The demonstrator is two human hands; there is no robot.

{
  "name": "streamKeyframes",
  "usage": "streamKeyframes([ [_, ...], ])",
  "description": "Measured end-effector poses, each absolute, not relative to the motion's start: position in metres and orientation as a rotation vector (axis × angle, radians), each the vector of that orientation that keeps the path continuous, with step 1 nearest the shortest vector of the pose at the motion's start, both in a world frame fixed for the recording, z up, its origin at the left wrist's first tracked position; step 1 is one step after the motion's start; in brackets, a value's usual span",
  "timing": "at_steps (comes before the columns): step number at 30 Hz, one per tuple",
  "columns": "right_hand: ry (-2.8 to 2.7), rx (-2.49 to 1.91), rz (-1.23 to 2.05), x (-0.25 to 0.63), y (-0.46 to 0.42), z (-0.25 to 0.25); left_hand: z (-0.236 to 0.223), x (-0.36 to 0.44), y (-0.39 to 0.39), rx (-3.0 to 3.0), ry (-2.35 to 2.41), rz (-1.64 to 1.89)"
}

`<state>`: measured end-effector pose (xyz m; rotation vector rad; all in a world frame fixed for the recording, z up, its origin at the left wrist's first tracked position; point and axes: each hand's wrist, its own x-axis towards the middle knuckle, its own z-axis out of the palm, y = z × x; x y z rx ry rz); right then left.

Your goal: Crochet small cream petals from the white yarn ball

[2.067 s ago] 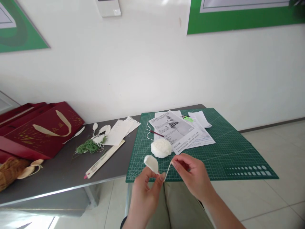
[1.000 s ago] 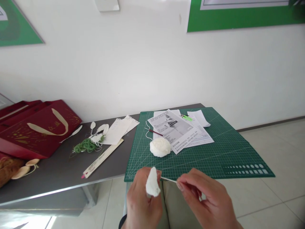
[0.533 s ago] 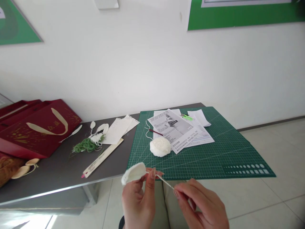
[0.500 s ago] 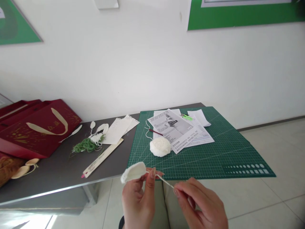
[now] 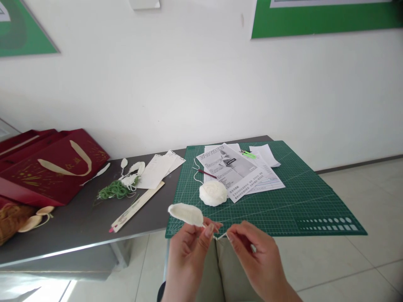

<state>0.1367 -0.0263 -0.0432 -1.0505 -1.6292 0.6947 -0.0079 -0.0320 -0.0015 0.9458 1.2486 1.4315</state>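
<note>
My left hand (image 5: 189, 256) pinches the base of a small white crocheted petal (image 5: 186, 213), held flat just in front of the table edge. My right hand (image 5: 258, 262) is closed in a pinch on the thin white yarn tail (image 5: 221, 237) that runs from the petal's base. Both hands hover over my lap, below the near edge of the green cutting mat (image 5: 283, 201). A white ball of yarn (image 5: 213, 193) lies on the mat just beyond the petal, with a dark red crochet hook (image 5: 206, 173) behind it.
Printed sheets (image 5: 236, 167) lie on the mat's far side. On the grey table (image 5: 78, 226) to the left are a wooden ruler (image 5: 137, 206), green yarn (image 5: 113, 191) with white petals, a paper slip (image 5: 157, 170) and a red gift bag (image 5: 47, 167).
The petal has turned from upright to flat and risen slightly. My right hand has come in closer to the left, so the stretch of yarn between them is shorter.
</note>
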Motion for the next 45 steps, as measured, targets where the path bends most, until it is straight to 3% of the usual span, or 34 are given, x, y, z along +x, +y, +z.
streamKeyframes([
  [13,-1.765,-0.913,0.617,0.14,-0.041,-0.038,-0.01,-0.008,-0.034,1.429,1.811,1.561],
  [22,-1.718,-0.944,0.645,0.146,-0.04,-0.03,-0.007,-0.009,-0.033,1.318,1.726,1.523],
  [30,-1.671,-1.008,0.584,0.151,-0.026,-0.033,-0.005,-0.018,-0.027,1.239,1.463,1.247],
  [45,-1.795,-0.917,0.459,0.156,-0.034,-0.023,-0.01,-0.023,-0.027,1.433,1.489,1.271],
])
